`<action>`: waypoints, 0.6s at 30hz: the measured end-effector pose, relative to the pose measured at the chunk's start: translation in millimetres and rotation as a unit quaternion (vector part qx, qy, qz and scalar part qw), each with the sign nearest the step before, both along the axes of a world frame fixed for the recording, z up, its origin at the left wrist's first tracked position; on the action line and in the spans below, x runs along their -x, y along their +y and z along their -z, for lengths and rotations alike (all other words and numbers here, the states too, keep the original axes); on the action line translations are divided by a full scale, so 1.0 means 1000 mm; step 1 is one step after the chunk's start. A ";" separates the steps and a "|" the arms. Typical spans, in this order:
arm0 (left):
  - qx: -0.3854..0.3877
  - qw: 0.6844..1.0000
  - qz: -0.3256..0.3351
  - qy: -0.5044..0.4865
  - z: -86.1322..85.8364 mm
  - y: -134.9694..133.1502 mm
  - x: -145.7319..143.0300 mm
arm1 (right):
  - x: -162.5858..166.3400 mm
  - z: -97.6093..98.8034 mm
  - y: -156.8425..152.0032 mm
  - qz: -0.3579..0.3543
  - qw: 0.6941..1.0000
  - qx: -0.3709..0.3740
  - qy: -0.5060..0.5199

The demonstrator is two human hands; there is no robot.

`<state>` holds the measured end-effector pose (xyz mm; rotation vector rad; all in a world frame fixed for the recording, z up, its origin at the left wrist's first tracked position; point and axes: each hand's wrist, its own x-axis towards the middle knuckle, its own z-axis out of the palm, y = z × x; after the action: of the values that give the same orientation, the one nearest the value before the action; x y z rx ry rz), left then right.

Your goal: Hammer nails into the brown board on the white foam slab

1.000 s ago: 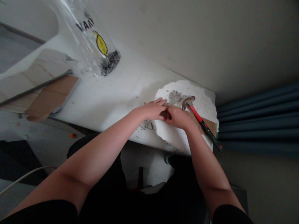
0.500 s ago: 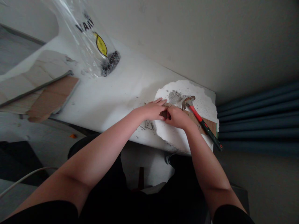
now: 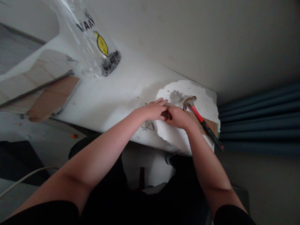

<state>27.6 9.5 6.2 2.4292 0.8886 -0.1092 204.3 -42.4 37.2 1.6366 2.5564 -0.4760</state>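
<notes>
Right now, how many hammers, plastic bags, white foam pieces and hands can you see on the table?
Hammer: 1
Plastic bag: 1
White foam slab: 1
Hands: 2, the left hand and the right hand
Total: 5

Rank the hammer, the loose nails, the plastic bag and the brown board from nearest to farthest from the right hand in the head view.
From the right hand:
1. hammer, just to its right on the white foam.
2. loose nails, left, past the left hand.
3. plastic bag, far upper left.
4. brown board, farthest left.
</notes>
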 end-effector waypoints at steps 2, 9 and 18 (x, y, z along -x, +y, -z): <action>-0.002 1.000 0.000 -0.004 0.001 0.000 0.000 | -0.003 0.001 0.001 0.005 1.000 0.003 0.014; -0.007 0.999 0.017 -0.027 0.010 0.002 0.002 | -0.025 0.001 -0.004 0.034 0.993 0.007 0.117; 0.006 1.000 0.018 -0.005 0.005 0.001 0.001 | -0.037 0.019 -0.012 -0.043 0.981 -0.033 0.185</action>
<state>26.2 10.0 1.3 2.4337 0.8371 -0.1148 241.7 -54.1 17.9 1.5765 2.9193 -0.7628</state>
